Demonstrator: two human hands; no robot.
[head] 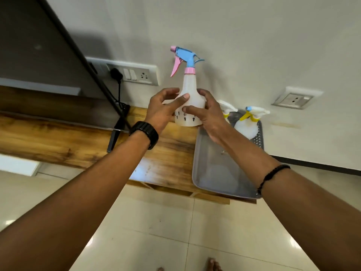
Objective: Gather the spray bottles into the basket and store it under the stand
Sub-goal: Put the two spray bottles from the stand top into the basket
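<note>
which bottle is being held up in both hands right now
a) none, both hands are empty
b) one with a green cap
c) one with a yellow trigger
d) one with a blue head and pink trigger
d: the left hand and right hand grip the body of the spray bottle with the blue head and pink trigger, while the yellow-trigger bottles sit in the grey basket.
</note>
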